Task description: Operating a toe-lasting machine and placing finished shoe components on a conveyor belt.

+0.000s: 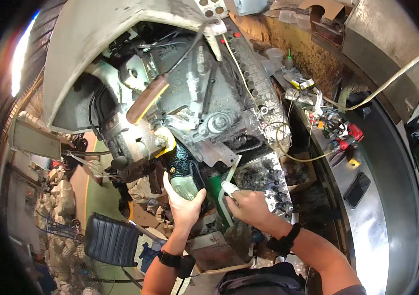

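Note:
My left hand [184, 205] is closed round the near end of a dark, glittery shoe [179, 162] with a pale green patch at that end. The shoe's far end lies against a yellow pad [166, 140] on the large grey machine [170, 64]. To the right of the shoe, my right hand [250, 206] grips a short white-wrapped stick [229, 188] between thumb and fingers. A pale strip [233, 167] rises from near the stick's tip toward the machine's metal plate. Below them, a green container [214, 184] is partly hidden.
A brown fixture [148, 100] hangs on a flexible neck over the machine. A row of black knobs [254, 92] lines its right side. On the metal bench at right lie a black phone [357, 190] and a red tool [352, 135]. A black chair [112, 239] stands at lower left.

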### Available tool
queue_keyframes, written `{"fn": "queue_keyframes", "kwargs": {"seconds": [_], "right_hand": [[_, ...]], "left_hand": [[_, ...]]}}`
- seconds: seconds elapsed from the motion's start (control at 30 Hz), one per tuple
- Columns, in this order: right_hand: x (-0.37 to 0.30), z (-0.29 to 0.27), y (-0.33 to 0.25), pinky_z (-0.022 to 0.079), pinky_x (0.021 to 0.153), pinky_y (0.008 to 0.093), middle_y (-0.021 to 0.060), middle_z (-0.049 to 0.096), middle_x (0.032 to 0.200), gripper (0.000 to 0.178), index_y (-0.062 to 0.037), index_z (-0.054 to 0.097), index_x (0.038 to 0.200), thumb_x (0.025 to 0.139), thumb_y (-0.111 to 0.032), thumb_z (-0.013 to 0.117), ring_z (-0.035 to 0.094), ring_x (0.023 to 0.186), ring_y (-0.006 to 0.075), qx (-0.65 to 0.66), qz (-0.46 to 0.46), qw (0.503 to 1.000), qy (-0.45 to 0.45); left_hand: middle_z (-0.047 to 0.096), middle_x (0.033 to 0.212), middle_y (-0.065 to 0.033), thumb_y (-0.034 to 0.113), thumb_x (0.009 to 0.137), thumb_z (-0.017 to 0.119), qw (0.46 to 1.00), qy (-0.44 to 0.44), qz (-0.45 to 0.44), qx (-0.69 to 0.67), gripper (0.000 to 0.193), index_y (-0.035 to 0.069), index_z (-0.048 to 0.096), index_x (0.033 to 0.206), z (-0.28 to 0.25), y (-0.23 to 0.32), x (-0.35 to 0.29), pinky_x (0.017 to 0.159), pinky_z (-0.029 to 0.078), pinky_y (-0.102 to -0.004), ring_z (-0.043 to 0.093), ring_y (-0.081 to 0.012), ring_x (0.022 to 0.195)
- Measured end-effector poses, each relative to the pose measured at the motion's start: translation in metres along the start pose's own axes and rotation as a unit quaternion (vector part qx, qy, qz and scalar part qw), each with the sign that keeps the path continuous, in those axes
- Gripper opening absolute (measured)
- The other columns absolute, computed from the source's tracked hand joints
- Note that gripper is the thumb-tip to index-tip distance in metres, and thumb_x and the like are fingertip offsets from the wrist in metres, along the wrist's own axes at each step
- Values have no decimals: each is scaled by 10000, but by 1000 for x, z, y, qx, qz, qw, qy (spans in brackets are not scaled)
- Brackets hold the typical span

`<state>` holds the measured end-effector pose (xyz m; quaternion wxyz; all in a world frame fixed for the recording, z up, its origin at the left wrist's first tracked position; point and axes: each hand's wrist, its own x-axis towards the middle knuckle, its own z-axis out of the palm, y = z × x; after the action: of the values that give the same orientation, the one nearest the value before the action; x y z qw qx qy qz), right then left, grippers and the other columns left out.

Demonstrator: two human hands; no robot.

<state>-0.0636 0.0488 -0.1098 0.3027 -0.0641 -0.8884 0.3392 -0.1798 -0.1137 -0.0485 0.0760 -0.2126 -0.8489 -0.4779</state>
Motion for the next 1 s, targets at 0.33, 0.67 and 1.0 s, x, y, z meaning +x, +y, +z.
{"fn": "queue_keyframes", "kwargs": {"seconds": [0.33, 0.67, 1.0], "right_hand": [[-2, 2, 10, 529, 544, 427, 127, 649, 662, 192, -54, 640, 736, 872, -180, 691, 660, 591, 326, 71, -7, 997, 22], [-3, 3, 11, 519, 546, 437, 127, 646, 656, 191, -65, 636, 746, 879, -195, 677, 659, 595, 320, 75, -6, 997, -9], [-1, 3, 13, 537, 551, 450, 153, 647, 650, 174, -27, 651, 786, 885, -169, 633, 669, 590, 344, 84, -14, 996, -20]], "left_hand": [[507, 1325, -180, 105, 698, 871, 1000, -4, -13, 24, 1091, 42, 197, 1554, 7, 16, -1, 1038, 437, -403, 530, -267, 1169], [501, 1343, -171, 112, 694, 884, 999, 5, -22, 33, 1097, 50, 211, 1558, 6, 17, -3, 1037, 438, -393, 528, -260, 1178], [482, 1354, -174, 118, 699, 888, 999, -13, -36, 10, 1106, 36, 196, 1558, 3, 14, -2, 1036, 433, -390, 513, -252, 1188]]}}
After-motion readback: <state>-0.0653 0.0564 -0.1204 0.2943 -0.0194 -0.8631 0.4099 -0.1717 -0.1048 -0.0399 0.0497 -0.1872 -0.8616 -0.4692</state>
